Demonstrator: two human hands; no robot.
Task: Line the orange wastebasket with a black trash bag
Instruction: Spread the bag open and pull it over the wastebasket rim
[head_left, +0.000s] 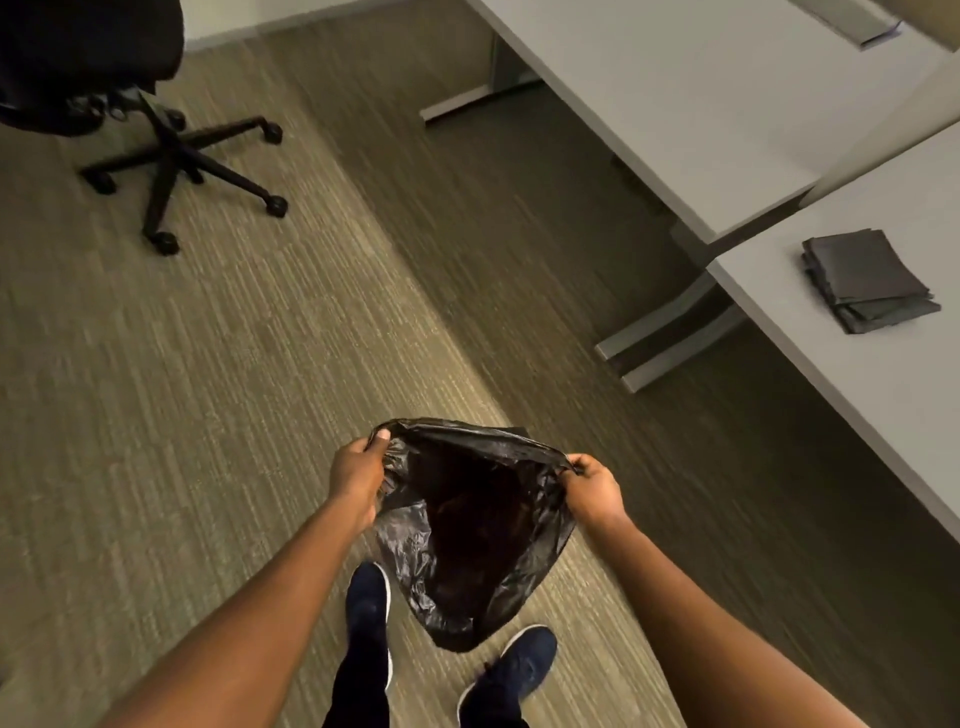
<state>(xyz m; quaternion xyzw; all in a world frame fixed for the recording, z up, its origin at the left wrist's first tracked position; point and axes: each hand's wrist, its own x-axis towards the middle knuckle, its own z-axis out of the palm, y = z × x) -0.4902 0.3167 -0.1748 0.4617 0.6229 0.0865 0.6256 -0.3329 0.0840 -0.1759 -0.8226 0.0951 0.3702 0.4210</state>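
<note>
— Two hands on the item, is that your finding?

— Confirmed. The left hand (358, 480) has its grip closed on the left side of the black trash bag (475, 530) at the rim, thumb over the edge. The right hand (592, 488) pinches the opposite side of the rim. Between them the mouth is pulled open, facing up toward the person; the body of the bag hangs down from the hands, its closed end dangling just above the dark shoes (511, 665).

— And the orange wastebasket?

— Not in view. Carpeted floor (208, 364), an office chair (171, 150) well off to the left, and a grey tabletop (831, 389) to the right carrying a stack of folded bags (867, 280). No basket anywhere in frame.

— So which relation governs the next move?

— My judgement: the bag's long axis runs down from the rim to the closed end, which is the orientation wanted for lowering it into a basket. Which hand lies nearer the basket cannot be stated, since its direction is unknown. Both hands sit level and evenly spaced on the rim.

— Stage of work?

— Bag opened; lining not yet begun. The basket must first be located.
</note>
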